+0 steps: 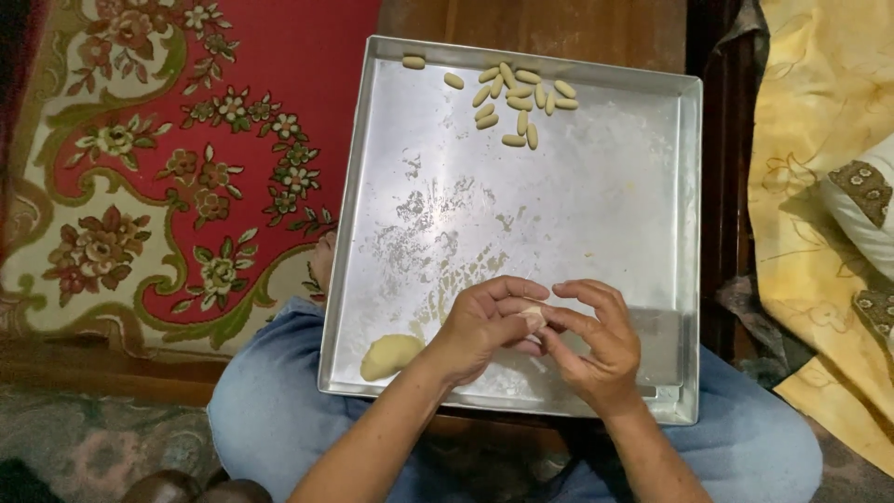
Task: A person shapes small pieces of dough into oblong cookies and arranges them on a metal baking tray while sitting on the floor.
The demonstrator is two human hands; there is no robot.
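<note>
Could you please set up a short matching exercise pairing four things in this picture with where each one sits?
Things:
1. shaped dough pieces
2. dough lump
3. small dough piece
4. patterned rug

Places:
A. on the floor left of the tray
B. between the left hand and right hand
C. tray's far edge
D. tray's near left corner

Pairs: 1-C, 2-D, 3-B, 4-A

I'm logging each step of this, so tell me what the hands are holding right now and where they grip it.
A small piece of pale dough is pinched between the fingertips of the left hand and right hand, over the metal tray. Its exact grip points are mostly hidden.
</note>
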